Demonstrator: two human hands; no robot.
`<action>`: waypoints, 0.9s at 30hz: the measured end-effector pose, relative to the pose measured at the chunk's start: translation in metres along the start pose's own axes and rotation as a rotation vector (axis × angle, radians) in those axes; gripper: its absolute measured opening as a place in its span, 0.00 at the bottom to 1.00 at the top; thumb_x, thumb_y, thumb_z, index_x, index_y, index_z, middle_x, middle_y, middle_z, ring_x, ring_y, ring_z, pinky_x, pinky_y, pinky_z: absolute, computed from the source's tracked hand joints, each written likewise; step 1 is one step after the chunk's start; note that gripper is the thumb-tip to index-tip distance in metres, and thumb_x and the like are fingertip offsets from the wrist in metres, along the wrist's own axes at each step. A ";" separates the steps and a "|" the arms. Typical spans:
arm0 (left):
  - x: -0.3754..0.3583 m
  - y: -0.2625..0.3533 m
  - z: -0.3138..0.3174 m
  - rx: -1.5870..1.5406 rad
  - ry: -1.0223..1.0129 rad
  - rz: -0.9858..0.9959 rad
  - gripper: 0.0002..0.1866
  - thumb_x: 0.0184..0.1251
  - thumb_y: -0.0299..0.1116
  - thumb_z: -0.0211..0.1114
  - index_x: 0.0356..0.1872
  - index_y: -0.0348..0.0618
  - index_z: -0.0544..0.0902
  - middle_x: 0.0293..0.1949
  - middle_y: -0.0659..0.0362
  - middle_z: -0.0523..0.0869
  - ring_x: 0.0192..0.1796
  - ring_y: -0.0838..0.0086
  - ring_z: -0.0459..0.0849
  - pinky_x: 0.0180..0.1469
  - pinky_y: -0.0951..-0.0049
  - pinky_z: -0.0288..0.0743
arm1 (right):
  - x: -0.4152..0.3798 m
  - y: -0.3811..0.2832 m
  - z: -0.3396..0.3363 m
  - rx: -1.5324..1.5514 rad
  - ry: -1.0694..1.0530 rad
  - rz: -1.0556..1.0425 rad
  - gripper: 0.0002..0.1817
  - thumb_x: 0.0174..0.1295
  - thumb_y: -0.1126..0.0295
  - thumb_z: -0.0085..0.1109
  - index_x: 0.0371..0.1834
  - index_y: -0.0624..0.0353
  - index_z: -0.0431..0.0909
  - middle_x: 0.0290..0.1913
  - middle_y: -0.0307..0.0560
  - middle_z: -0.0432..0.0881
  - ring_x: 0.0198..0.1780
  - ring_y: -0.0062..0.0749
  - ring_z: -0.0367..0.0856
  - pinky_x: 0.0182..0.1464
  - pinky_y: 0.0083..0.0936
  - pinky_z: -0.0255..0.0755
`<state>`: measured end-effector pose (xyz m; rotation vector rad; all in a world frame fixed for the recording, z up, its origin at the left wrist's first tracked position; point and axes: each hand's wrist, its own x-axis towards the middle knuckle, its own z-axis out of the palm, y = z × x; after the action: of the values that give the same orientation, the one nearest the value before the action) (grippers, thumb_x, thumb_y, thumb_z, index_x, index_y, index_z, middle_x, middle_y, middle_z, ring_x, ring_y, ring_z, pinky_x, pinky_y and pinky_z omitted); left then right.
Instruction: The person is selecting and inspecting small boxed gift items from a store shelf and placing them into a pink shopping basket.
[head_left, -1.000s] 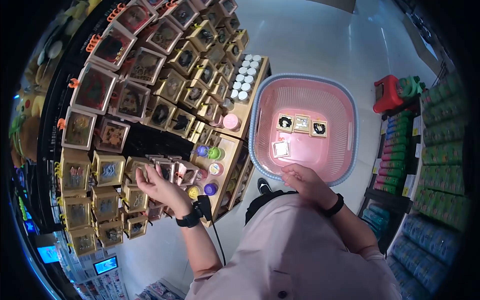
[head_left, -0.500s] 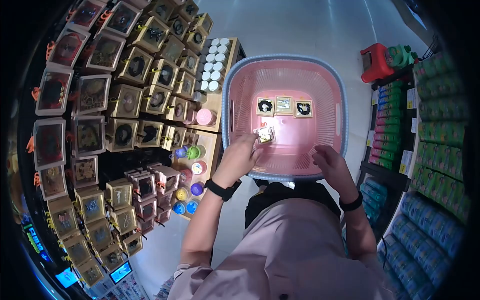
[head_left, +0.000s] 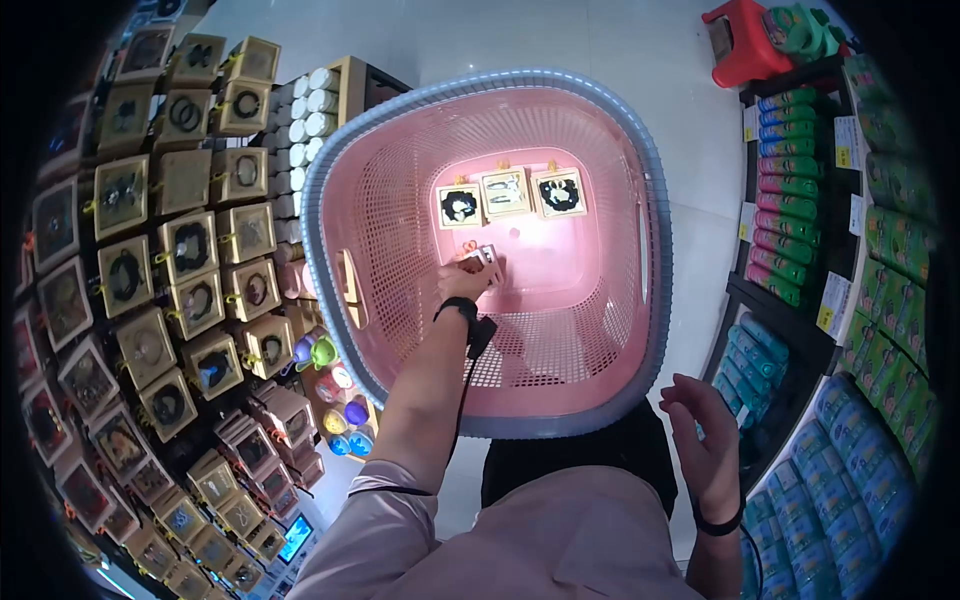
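Observation:
Deep inside the pink basket (head_left: 400,240), my left hand (head_left: 463,282) is closed on a small boxed accessory (head_left: 487,258) with an orange-red tag at its top. My fingers partly cover this box, close to the basket floor. Above it lie three more framed boxes in a row: one with a black bracelet (head_left: 460,206), one with pale silvery contents (head_left: 505,192) and another with a black bracelet (head_left: 558,193). Outside the basket's lower right rim, my right hand (head_left: 706,440) hangs with its fingers apart and nothing in it.
Racks of boxed accessories (head_left: 190,245) line the left side. White-capped containers (head_left: 310,125) and colourful small tubs (head_left: 340,410) stand beside the basket. On the right are shelves with bottles (head_left: 785,215) and blue packs (head_left: 815,450). A red plastic stool (head_left: 745,45) sits at upper right.
My left hand has reached further down into the basket with the box. My right hand has moved away from the rim, right and lower. The basket now looks larger in view.

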<state>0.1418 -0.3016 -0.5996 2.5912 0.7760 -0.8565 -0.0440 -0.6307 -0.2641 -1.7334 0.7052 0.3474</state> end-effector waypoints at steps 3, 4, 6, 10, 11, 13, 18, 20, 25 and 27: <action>0.025 -0.012 0.036 -0.077 -0.049 -0.093 0.47 0.43 0.58 0.84 0.57 0.30 0.76 0.50 0.49 0.88 0.52 0.63 0.88 0.55 0.65 0.82 | 0.009 0.004 -0.014 0.041 -0.003 0.092 0.16 0.73 0.75 0.57 0.61 0.72 0.78 0.48 0.57 0.88 0.50 0.36 0.88 0.55 0.29 0.79; 0.025 -0.013 0.041 -0.074 -0.020 -0.080 0.49 0.43 0.56 0.84 0.58 0.29 0.72 0.48 0.49 0.88 0.51 0.63 0.88 0.54 0.65 0.82 | 0.013 0.007 -0.015 0.049 -0.012 0.098 0.16 0.73 0.75 0.57 0.61 0.72 0.78 0.49 0.57 0.88 0.50 0.36 0.88 0.55 0.29 0.79; 0.021 -0.013 0.049 -0.065 0.038 -0.053 0.54 0.42 0.54 0.85 0.62 0.27 0.64 0.45 0.50 0.86 0.48 0.62 0.87 0.53 0.65 0.82 | 0.018 0.008 -0.017 0.057 -0.029 0.105 0.17 0.73 0.75 0.58 0.61 0.72 0.77 0.49 0.56 0.88 0.50 0.35 0.88 0.55 0.29 0.78; 0.004 -0.006 0.038 -0.223 -0.058 -0.088 0.56 0.40 0.55 0.85 0.63 0.33 0.61 0.55 0.39 0.81 0.57 0.51 0.84 0.63 0.59 0.80 | 0.026 -0.009 -0.017 0.021 -0.104 0.013 0.16 0.73 0.76 0.57 0.61 0.71 0.77 0.49 0.55 0.88 0.50 0.35 0.88 0.55 0.28 0.78; -0.002 -0.003 0.029 -0.258 -0.092 -0.081 0.56 0.40 0.55 0.85 0.63 0.31 0.61 0.54 0.38 0.82 0.57 0.50 0.85 0.63 0.58 0.80 | 0.027 -0.013 -0.015 0.021 -0.113 -0.020 0.16 0.73 0.76 0.58 0.61 0.71 0.77 0.49 0.55 0.88 0.50 0.35 0.88 0.55 0.28 0.79; -0.018 0.004 0.008 -0.245 -0.097 -0.018 0.57 0.41 0.54 0.84 0.64 0.26 0.60 0.53 0.39 0.84 0.56 0.50 0.86 0.61 0.60 0.81 | 0.026 -0.024 -0.011 0.021 -0.143 -0.087 0.16 0.73 0.76 0.58 0.61 0.70 0.77 0.49 0.55 0.88 0.50 0.35 0.88 0.54 0.28 0.79; -0.086 0.030 -0.081 -0.481 -0.087 0.284 0.57 0.51 0.48 0.82 0.69 0.19 0.55 0.53 0.41 0.86 0.54 0.56 0.88 0.57 0.64 0.82 | 0.018 -0.047 0.021 0.016 -0.215 -0.243 0.18 0.72 0.73 0.61 0.62 0.67 0.77 0.48 0.57 0.87 0.50 0.38 0.88 0.53 0.29 0.80; -0.164 0.064 -0.167 -0.730 -0.231 0.372 0.50 0.60 0.37 0.78 0.71 0.18 0.53 0.57 0.40 0.84 0.57 0.61 0.87 0.58 0.67 0.82 | 0.013 -0.049 0.038 0.003 -0.240 -0.268 0.20 0.71 0.71 0.63 0.64 0.66 0.76 0.49 0.58 0.87 0.50 0.40 0.88 0.54 0.31 0.80; -0.264 0.023 -0.256 -0.623 -0.021 0.704 0.58 0.56 0.41 0.82 0.76 0.22 0.51 0.64 0.35 0.77 0.66 0.53 0.81 0.65 0.61 0.78 | -0.013 -0.094 0.094 0.061 -0.339 -0.387 0.26 0.69 0.69 0.65 0.68 0.66 0.71 0.54 0.57 0.86 0.55 0.42 0.87 0.58 0.33 0.79; -0.299 0.005 -0.278 -0.672 -0.046 0.756 0.62 0.55 0.44 0.84 0.77 0.22 0.48 0.67 0.33 0.74 0.67 0.51 0.81 0.67 0.60 0.77 | -0.028 -0.114 0.120 0.112 -0.428 -0.444 0.27 0.69 0.70 0.64 0.69 0.66 0.70 0.57 0.58 0.84 0.57 0.43 0.86 0.60 0.35 0.78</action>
<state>0.0690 -0.3034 -0.1976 1.9802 0.0050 -0.3309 0.0201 -0.4921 -0.1941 -1.5841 0.0250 0.3445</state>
